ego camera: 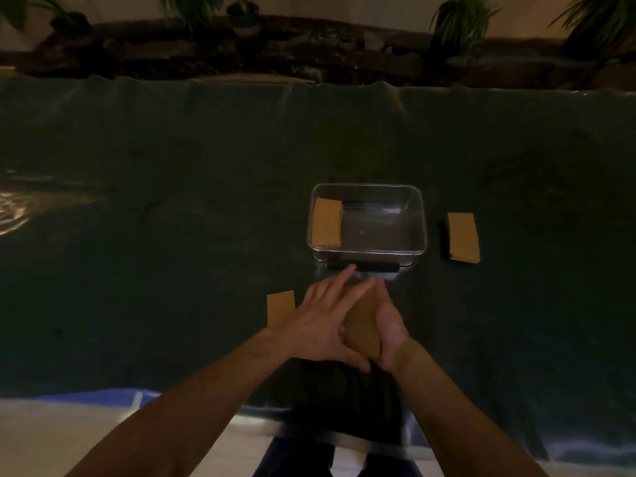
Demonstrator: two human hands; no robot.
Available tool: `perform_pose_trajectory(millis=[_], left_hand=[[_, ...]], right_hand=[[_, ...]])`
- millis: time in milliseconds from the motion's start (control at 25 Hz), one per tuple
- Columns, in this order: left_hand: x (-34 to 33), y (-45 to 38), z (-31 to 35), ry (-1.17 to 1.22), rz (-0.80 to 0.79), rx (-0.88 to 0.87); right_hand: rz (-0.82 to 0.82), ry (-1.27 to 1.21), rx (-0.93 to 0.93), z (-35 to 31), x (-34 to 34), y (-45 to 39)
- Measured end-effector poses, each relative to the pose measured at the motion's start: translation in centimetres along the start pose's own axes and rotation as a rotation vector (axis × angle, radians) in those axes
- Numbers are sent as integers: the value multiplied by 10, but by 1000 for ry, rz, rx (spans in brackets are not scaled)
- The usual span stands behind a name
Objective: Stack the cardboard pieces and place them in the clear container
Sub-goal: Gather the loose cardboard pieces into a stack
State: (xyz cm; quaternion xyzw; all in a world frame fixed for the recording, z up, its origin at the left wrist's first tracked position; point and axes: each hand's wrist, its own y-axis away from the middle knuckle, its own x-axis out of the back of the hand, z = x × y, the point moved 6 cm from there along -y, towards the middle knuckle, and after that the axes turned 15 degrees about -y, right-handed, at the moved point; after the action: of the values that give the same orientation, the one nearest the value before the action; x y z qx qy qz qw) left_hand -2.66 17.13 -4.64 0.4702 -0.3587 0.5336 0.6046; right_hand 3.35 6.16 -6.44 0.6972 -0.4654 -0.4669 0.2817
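Observation:
A stack of brown cardboard pieces (363, 325) sits between my two hands just in front of the clear container (418, 215). My right hand (389, 321) grips the stack from its right side. My left hand (320, 321) presses flat against its left side, fingers spread. Inside the container, a cardboard stack (327, 222) lies against the left wall. Another cardboard stack (463, 237) rests on the table to the right of the container. A single cardboard piece (280, 306) lies on the table left of my left hand.
The table is covered with a dark green sheet (172, 201). A dark object (337, 401) lies at the near table edge under my wrists. Potted plants (457, 22) and dark stones line the far side.

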Motion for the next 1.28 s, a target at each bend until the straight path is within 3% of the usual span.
perform_pose_trajectory(millis=[80,200,280,440,560,680,760,840,1000,1280], left_hand=[[-9,16,-53,-33,-32,185],[-32,41,-121,-284,-195,409],[-46,46,-135,-335,-257,451],[-49,39,-141,-206,-191,515],[-29,29,-140,-4,-106,515],[2,16,-122,572,-185,454],[25,5,-97,785,-188,362],[36,-7,-73,803,-167,314],[35,-24,-52,764,-82,390],[33,-24,-35,588,37,445]], right_hand=[[-25,-72,-48,1,0,-4],[-57,-132,-84,4,6,-8],[-74,-137,-96,8,9,-10],[-96,-82,-102,10,10,-13],[-111,-82,-102,9,11,-16],[-106,-2,-93,6,13,-20],[-85,88,-115,8,9,-21],[-101,130,-144,11,0,-19],[-210,63,-147,9,-17,-12],[-202,21,-108,13,-15,-12]])
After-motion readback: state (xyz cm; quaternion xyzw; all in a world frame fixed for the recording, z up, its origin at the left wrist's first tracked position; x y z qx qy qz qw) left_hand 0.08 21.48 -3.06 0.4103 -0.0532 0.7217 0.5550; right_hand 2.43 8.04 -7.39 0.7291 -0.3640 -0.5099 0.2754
